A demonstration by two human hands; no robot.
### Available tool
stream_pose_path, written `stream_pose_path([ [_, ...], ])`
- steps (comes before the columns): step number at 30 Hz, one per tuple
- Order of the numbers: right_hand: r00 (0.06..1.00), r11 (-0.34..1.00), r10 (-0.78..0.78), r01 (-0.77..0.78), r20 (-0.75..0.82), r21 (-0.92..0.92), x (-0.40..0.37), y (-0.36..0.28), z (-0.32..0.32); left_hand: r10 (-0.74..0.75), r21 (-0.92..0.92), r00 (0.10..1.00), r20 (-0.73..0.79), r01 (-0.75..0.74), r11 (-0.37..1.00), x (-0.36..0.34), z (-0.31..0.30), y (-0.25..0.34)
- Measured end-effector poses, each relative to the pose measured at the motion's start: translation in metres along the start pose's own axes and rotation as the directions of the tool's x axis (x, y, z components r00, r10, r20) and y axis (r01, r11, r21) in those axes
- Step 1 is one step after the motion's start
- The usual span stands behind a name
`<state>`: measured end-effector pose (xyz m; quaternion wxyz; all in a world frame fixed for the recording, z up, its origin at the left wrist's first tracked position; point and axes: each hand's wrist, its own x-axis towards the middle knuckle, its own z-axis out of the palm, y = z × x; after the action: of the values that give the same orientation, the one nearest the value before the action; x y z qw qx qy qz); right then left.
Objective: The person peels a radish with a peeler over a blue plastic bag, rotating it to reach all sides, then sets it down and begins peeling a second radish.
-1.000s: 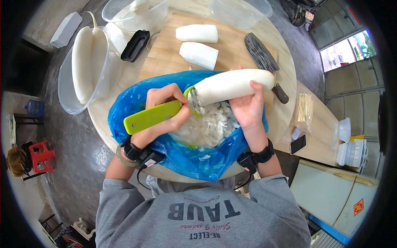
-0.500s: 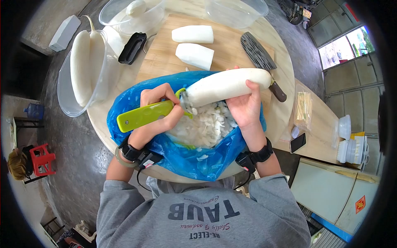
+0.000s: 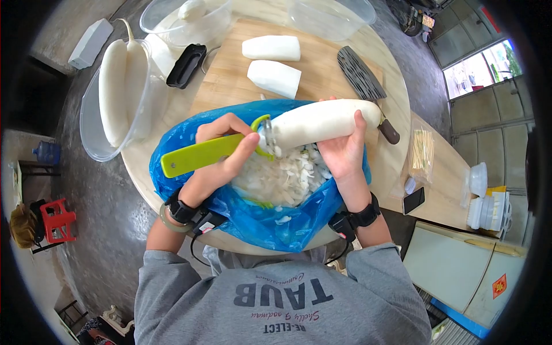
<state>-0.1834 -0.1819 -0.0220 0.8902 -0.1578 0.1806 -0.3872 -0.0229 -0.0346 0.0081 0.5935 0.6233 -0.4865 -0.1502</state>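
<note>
My left hand [image 3: 227, 150] is closed round the green handle of a peeler [image 3: 198, 155], whose head rests against the left end of a long white daikon radish [image 3: 322, 122]. The daikon lies tilted across my right hand [image 3: 343, 150], with the thumb over its near side and the fingers mostly hidden behind it. Below both hands, an opened blue plastic bag [image 3: 276, 227] holds a heap of white peelings [image 3: 287, 175]. Two peeled daikon pieces [image 3: 271, 48] lie on the wooden cutting board [image 3: 224, 75] beyond the bag.
A cleaver [image 3: 361, 73] lies at the board's right edge. On the left, a clear plastic tub [image 3: 89, 129] holds whole daikons, beside a black tray [image 3: 187, 66]. More clear tubs [image 3: 330, 17] stand at the back. Skewers [image 3: 422, 149] and a phone [image 3: 413, 200] lie on the right-hand table.
The peeler head has shifted slightly right along the daikon's left end, and its handle has tilted. The daikon has moved a little right and down with my right hand.
</note>
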Motion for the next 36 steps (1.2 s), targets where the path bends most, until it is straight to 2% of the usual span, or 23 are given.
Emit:
stream_pose_path([
  [1, 0.999, 0.999, -0.030, 0.031, -0.026, 0.008, -0.001, 0.001, 0.001, -0.051, 0.011, 0.997, 0.063, 0.050, 0.999, 0.001, -0.001, 0.008],
  [4, 1.000, 0.996, -0.020, 0.020, -0.006, -0.084, -0.001, 0.002, 0.003, -0.084, 0.001, 0.991, 0.107, 0.084, 0.996, 0.000, -0.001, 0.002],
  [7, 1.000, 0.989, -0.027, 0.026, -0.009, -0.148, -0.002, 0.002, 0.005, -0.248, -0.091, 0.969, 0.018, 0.248, 0.964, -0.002, -0.002, -0.005],
  [10, 0.999, 0.998, -0.004, 0.002, -0.035, -0.060, -0.003, 0.002, 0.004, -0.199, -0.049, 0.974, -0.109, 0.195, 0.980, -0.007, -0.002, -0.014],
  [14, 0.998, 0.999, -0.029, 0.027, -0.050, -0.045, -0.002, 0.003, 0.003, -0.129, -0.048, 0.977, -0.168, 0.123, 0.991, -0.003, -0.007, -0.017],
  [17, 0.997, 0.996, -0.060, 0.056, -0.055, -0.074, -0.002, 0.004, 0.005, -0.257, -0.204, 0.960, -0.113, 0.231, 0.951, -0.003, -0.005, -0.006],
  [20, 0.998, 0.995, -0.060, 0.060, -0.006, -0.078, -0.002, 0.003, 0.005, -0.207, -0.225, 0.976, -0.068, 0.187, 0.956, 0.000, -0.001, -0.002],
  [22, 0.998, 0.993, -0.067, 0.068, 0.021, -0.099, -0.003, 0.003, 0.004, -0.192, -0.160, 0.981, -0.036, 0.184, 0.970, 0.000, 0.003, -0.001],
  [25, 1.000, 1.000, -0.015, 0.015, 0.012, -0.006, -0.006, 0.000, 0.003, -0.191, -0.043, 0.982, 0.008, 0.191, 0.981, 0.000, -0.002, -0.003],
  [29, 1.000, 0.997, -0.028, 0.027, -0.008, -0.072, -0.005, -0.001, 0.002, -0.241, 0.141, 0.970, 0.034, 0.234, 0.962, -0.004, -0.003, -0.010],
  [36, 0.996, 0.998, -0.058, 0.056, -0.062, -0.029, -0.002, -0.002, 0.006, -0.220, -0.118, 0.973, -0.070, 0.211, 0.970, -0.002, -0.005, -0.010],
])
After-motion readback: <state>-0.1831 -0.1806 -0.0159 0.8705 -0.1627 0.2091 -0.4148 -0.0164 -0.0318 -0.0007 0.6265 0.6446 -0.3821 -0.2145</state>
